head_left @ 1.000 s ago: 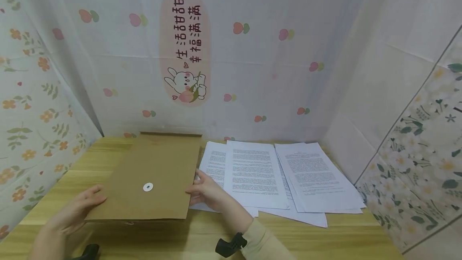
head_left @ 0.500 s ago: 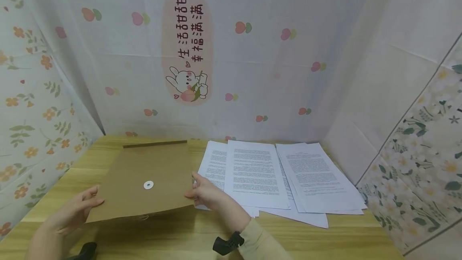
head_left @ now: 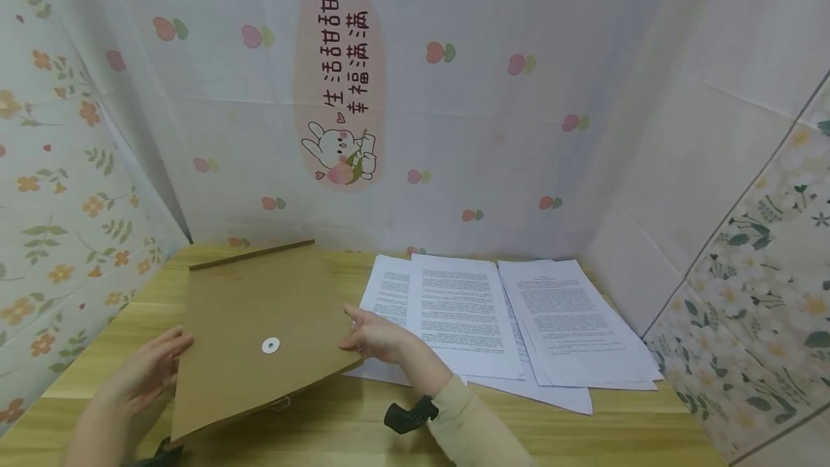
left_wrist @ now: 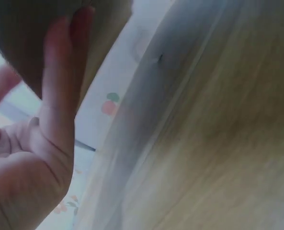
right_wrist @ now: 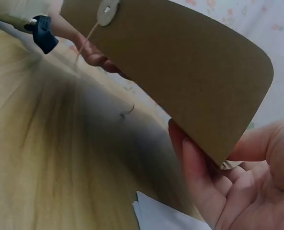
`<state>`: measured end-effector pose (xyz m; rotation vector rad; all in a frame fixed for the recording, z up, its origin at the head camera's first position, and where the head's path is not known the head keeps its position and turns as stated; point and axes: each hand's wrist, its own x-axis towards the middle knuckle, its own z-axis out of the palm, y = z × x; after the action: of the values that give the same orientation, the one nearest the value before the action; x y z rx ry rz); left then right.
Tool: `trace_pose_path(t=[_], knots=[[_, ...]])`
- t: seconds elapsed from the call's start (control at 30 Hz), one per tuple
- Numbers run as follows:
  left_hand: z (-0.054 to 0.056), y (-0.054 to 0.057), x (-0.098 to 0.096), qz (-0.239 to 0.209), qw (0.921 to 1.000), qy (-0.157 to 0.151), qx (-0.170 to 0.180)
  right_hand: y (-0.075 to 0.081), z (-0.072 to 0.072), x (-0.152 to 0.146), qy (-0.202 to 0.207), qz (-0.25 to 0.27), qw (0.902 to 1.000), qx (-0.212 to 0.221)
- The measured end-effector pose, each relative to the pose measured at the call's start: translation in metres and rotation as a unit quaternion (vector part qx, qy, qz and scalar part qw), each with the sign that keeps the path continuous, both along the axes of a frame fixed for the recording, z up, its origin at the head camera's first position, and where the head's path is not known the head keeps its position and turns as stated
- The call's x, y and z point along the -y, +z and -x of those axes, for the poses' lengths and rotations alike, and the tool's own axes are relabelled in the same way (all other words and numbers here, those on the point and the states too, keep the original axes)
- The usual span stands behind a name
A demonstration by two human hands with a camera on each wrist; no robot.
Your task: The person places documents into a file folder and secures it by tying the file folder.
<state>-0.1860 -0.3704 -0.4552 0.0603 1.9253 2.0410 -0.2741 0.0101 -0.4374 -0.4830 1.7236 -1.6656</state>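
Observation:
A brown kraft document envelope [head_left: 259,323] is held raised and turned askew over the left part of the table. Its upper face bears a white round button. In the right wrist view a rounded flap shows beneath, with another button [right_wrist: 107,10] and a thin string [right_wrist: 86,40] hanging from it. My left hand [head_left: 145,373] holds the left edge, long fingers [left_wrist: 62,72] stretched along the underside and another digit beyond the edge. My right hand [head_left: 379,337] pinches the right edge between thumb [right_wrist: 254,146] and fingers.
Several printed sheets [head_left: 460,323] lie fanned in overlapping piles on the right part of the wooden table [head_left: 311,438]. A patterned cloth [head_left: 480,135] hangs at the back and sides. A dark wrist-camera mount [head_left: 410,415] sits at the right wrist.
The envelope has turned counterclockwise in both hands: its far edge swung left, its near left corner came toward me. The left fingers slid along its edge. The papers stayed put.

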Motion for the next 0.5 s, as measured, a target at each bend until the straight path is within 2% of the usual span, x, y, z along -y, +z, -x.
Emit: trace_pose_path(t=[0.1, 0.23, 0.33, 0.43, 0.5], knots=[[-0.0013, -0.0011, -0.0016, -0.003, 0.9997, 0.017, -0.015, 0.0002, 0.0017, 0.0008, -0.007, -0.001, 1.0, -0.005], [-0.0027, -0.0034, -0.0011, -0.033, 0.9978, 0.039, -0.043, -0.0012, 0.0023, 0.0018, -0.025, 0.006, 0.9997, -0.004], [-0.0042, -0.0047, 0.0011, -0.054, 0.9957, 0.056, -0.05, -0.0023, 0.0012, 0.0024, -0.034, 0.014, 0.9993, -0.001], [-0.006, -0.0054, 0.0049, -0.062, 0.9945, 0.063, -0.056, -0.0027, -0.001, 0.0033, -0.045, 0.02, 0.9988, 0.007], [-0.0062, -0.006, 0.0077, -0.088, 0.9918, 0.064, -0.067, -0.0024, -0.0025, 0.0042, -0.054, 0.028, 0.998, 0.017]])
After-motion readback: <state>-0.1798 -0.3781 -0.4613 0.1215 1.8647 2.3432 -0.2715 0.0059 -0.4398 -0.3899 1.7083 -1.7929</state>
